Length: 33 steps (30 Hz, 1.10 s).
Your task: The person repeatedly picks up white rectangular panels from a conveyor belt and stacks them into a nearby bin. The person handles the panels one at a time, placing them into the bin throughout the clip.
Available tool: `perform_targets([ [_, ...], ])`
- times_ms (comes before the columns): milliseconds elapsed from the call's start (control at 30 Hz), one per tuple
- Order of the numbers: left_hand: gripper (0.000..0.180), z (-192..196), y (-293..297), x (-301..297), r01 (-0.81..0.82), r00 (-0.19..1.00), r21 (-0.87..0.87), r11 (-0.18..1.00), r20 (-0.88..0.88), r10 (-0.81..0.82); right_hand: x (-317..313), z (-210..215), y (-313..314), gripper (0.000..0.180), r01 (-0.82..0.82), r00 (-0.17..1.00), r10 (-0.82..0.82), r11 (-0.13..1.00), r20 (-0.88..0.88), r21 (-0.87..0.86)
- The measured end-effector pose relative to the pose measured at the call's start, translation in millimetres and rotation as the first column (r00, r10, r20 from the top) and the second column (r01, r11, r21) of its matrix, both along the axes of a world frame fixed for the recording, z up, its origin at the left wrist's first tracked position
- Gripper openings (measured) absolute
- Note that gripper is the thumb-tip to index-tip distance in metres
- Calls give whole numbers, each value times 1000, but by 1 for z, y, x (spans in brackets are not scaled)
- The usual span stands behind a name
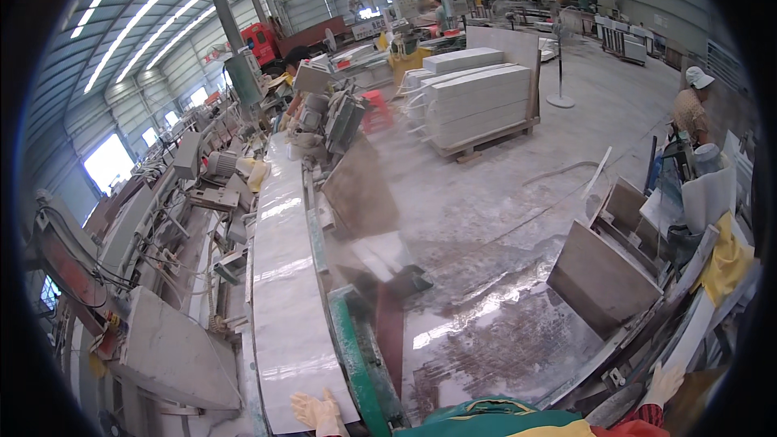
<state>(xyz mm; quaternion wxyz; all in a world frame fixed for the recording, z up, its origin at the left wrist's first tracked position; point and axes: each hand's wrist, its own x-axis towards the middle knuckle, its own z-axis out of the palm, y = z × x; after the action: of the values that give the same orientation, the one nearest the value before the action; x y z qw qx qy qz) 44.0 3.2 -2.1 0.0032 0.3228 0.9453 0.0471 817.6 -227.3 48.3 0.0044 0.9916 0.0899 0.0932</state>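
Note:
My left hand [320, 413], in a cream glove, lies with its fingers spread on the near end of a long, glossy white stone slab [293, 307]. The slab runs away from me along a machine bed with a green side beam [356, 364]. Off to the right, my right hand [666, 384], gloved alike and with a red sleeve at the wrist, has its fingers stretched out. It is beside a long pale strip [688, 340]; whether it touches the strip I cannot tell. Neither hand appears to hold anything.
A motorised machine head [328, 117] stands over the slab's far end, with a person partly hidden behind it. White slabs are stacked on a pallet [486, 137]. Brown boards [603, 275] and a yellow cloth [727, 259] are at right, near another person [692, 109]. The floor [486, 332] looks wet.

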Motion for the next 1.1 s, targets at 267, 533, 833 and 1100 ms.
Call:
perform_targets([
  [267, 92, 22, 7, 7, -9, 999, -8, 1000, 48, 9, 8, -41, -28, 79, 135, 983, -133, 991, -124, 4],
  [533, 92, -9, 6, -13, -45, 996, -28, 999, -79, 43, -24, -6, -9, 94, 234, 952, -189, 956, -241, 177],
  [833, 85, -3, 15, -4, 33, 993, 44, 998, -115, -28, 33, -81, -50, 104, 346, 904, -131, 785, -408, 514],
  [1100, 86, -20, 15, -17, 50, 988, 46, 998, -150, -43, 52, -49, -67, 88, 21, 989, 96, 663, -113, 748],
])
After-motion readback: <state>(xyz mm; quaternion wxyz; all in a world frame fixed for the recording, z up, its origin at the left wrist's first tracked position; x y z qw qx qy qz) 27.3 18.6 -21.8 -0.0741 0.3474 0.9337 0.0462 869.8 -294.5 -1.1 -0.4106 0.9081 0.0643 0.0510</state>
